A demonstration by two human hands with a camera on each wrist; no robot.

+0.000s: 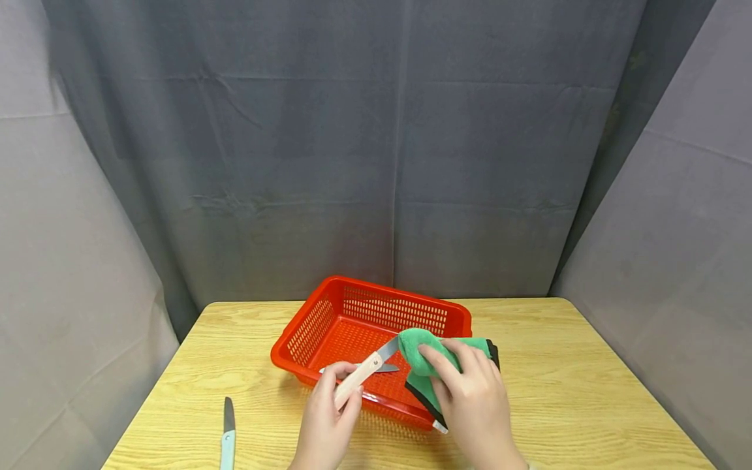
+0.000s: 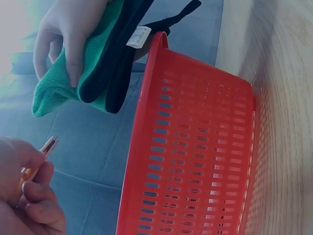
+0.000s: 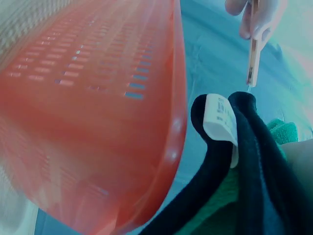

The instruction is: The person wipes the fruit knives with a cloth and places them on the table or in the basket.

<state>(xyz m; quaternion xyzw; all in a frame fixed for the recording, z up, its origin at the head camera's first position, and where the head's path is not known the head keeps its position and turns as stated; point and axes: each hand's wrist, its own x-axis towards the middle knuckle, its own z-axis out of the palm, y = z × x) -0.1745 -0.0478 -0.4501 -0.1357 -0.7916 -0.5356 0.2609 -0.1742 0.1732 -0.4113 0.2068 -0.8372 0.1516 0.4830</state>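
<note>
My left hand (image 1: 329, 418) grips the pale wooden handle of a knife (image 1: 361, 377) above the near side of a red basket (image 1: 288, 356). The blade points up and right, its tip hidden at a green cloth (image 1: 418, 346). That cloth has black edging and a white tag; my right hand (image 1: 472, 398) holds it bunched between thumb and fingers. In the left wrist view the cloth (image 2: 58, 93) hangs above the basket's rim, apart from the left fingers (image 2: 36, 200). Inside the basket lies another knife (image 1: 384, 368), partly hidden behind the held one.
A knife with a light blue handle (image 1: 228, 447) lies on the wooden table (image 1: 170, 418), left of the basket. Grey curtains (image 1: 294, 163) hang behind the table and pale ones (image 1: 675, 261) at both sides.
</note>
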